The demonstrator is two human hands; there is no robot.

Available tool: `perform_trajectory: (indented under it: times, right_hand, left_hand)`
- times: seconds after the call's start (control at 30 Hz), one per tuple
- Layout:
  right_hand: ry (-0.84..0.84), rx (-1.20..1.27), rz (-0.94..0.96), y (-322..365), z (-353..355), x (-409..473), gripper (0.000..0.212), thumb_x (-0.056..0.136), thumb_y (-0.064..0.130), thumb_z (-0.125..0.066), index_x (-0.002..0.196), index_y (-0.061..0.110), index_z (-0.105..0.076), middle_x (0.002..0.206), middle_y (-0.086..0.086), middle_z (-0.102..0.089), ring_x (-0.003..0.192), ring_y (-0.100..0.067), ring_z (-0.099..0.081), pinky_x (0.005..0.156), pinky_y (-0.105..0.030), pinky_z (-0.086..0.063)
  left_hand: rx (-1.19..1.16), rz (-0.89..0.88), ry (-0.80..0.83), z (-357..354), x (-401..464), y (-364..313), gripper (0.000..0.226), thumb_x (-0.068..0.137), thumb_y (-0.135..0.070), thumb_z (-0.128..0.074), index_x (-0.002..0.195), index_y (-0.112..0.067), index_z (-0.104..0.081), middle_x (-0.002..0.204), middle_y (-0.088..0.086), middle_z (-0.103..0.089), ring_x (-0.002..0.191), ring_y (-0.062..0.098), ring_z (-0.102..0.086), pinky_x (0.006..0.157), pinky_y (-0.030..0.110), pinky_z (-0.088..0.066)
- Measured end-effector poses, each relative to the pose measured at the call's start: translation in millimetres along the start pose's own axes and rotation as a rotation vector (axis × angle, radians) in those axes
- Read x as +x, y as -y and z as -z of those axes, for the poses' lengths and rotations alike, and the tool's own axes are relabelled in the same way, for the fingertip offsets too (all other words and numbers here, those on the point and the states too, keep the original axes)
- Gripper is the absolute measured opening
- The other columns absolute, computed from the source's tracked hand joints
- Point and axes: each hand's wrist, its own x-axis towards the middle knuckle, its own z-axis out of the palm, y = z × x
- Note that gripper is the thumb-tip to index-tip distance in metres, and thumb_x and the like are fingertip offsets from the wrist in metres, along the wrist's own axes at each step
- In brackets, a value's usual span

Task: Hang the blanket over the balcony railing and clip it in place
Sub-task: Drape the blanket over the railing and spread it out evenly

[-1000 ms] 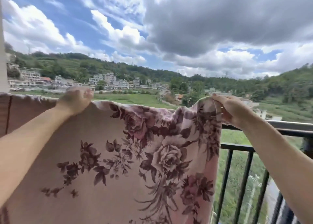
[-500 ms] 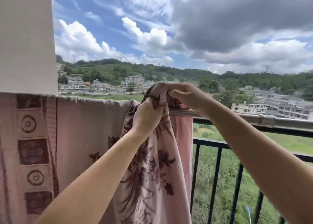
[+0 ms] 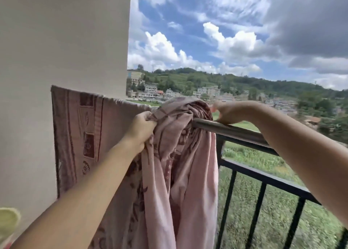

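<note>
My left hand (image 3: 141,125) grips a fistful of the blanket (image 3: 178,154), fingers curled tight into the pink cloth right at the top rail of the railing (image 3: 229,128). The blanket is over the rail but bunched: on the wall (image 3: 64,38) side of my left hand it lies spread flat along the rail, its patterned border hanging against the wall, while on the other side it is gathered into a thick rolled hump on top of the rail, with long folds dropping down my side. My right hand (image 3: 228,111) sits just past that hump, over the bare stretch of rail; it is blurred, so I cannot tell whether those fingers are apart, together or pinching the blanket's edge. I see no clip anywhere, so the clipping is not yet done. My read: the gathered part has to be drawn along the rail away from the wall before anything gets clipped. The risk is the weight. If much of the cloth hangs on one side and my left grip slackens, the bundle could slide off the smooth rail, perhaps outward over the field (image 3: 263,207) below. Clipping over that thick roll could also let a clip pop loose.
</note>
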Motion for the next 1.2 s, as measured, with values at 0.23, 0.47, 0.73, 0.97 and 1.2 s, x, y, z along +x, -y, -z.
perform_trajectory:
  times: [0.23,0.47,0.73,0.97,1.2]
  right_hand:
    - [0.054,0.093,0.064,18.8,17.8,56.2,0.022,0.091,0.006,-0.038,0.084,0.007,-0.059,0.083,-0.004,-0.062,0.072,-0.026,-0.064,0.045,-0.023,-0.054]
    - [-0.723,0.064,0.115,36.3,22.1,129.9,0.018,0.086,0.007,-0.048,0.092,0.0,-0.064,0.095,-0.021,-0.059,0.078,-0.032,-0.057,0.065,-0.031,-0.043]
    - [0.136,0.473,0.12,91.8,10.3,136.2,0.049,0.088,-0.004,-0.047,0.136,0.008,-0.039,0.132,-0.017,-0.05,0.115,-0.026,-0.056,0.091,-0.036,-0.051]
    - [0.207,0.091,0.157,98.4,29.2,71.6,0.03,0.088,0.019,-0.058,0.107,-0.004,-0.058,0.099,-0.015,-0.068,0.084,-0.021,-0.066,0.078,-0.039,-0.058]
    - [-0.102,-0.304,0.348,108.8,-0.5,65.5,0.054,0.083,0.054,-0.051,0.094,0.002,-0.061,0.081,-0.01,-0.065,0.072,-0.026,-0.061,0.061,-0.032,-0.05]
  left_hand:
    - [-0.298,0.055,0.019,27.0,44.2,-43.9,0.019,0.071,-0.005,-0.046,0.069,-0.008,-0.065,0.064,0.008,-0.066,0.067,0.022,-0.061,0.061,0.026,-0.046]
    - [0.12,0.077,-0.427,76.6,116.9,6.5,0.013,0.082,-0.009,-0.059,0.075,-0.012,-0.049,0.105,0.014,-0.059,0.106,0.031,-0.056,0.081,0.032,-0.042]
    - [0.622,-0.585,-0.438,63.9,65.1,42.4,0.027,0.081,-0.017,-0.057,0.105,-0.008,-0.051,0.094,0.008,-0.05,0.09,0.024,-0.051,0.079,0.036,-0.049]
    - [1.069,-0.512,-0.192,9.9,20.3,55.9,0.035,0.082,-0.037,-0.06,0.098,-0.006,-0.053,0.095,0.011,-0.059,0.086,0.028,-0.062,0.058,0.036,-0.052]
    - [0.545,-0.702,-0.159,55.0,32.6,-8.3,0.027,0.092,-0.02,-0.054,0.068,-0.008,-0.052,0.053,-0.003,-0.043,0.049,0.01,-0.038,0.049,0.024,-0.028]
